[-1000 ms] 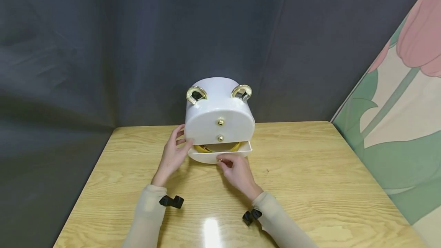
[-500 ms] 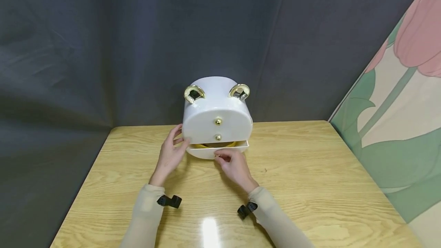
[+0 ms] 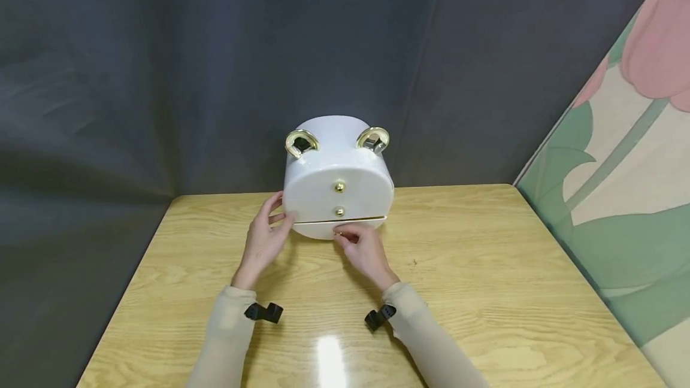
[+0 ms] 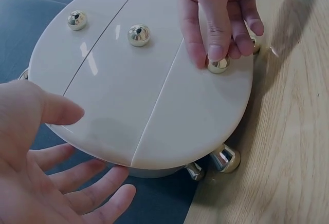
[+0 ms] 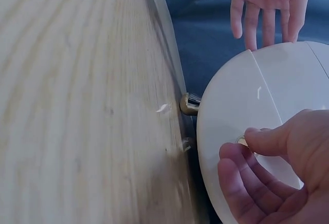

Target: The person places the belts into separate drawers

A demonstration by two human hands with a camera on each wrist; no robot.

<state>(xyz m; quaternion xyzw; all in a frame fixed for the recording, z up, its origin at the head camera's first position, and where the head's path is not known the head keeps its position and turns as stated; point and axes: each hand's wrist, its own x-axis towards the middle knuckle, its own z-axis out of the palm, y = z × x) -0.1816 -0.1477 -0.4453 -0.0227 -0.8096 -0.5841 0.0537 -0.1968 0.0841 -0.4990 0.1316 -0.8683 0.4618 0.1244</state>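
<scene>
A glossy white, drum-shaped jewelry box (image 3: 309, 193) stands on the table, with two gold-rimmed ears on top and gold knobs down its front. My right hand (image 3: 363, 253) pinches the gold knob (image 4: 218, 66) of the bottom drawer (image 3: 312, 230) between thumb and fingers. Only a narrow dark line shows along that drawer's top edge. My left hand (image 3: 265, 244) rests at the box's left side, its thumb over the front face and its spread fingers along the edge. What the drawer holds is hidden.
The wooden table (image 3: 485, 268) reaches back to a dark curtain (image 3: 345, 47) close behind the box. A floral panel (image 3: 636, 196) borders the right side. Short gold feet (image 4: 226, 158) lift the box off the tabletop.
My right hand has pushed the bottom drawer inward until its front lies nearly flush, covering the yellow ring seen inside earlier. My left hand has stayed at the box's side.
</scene>
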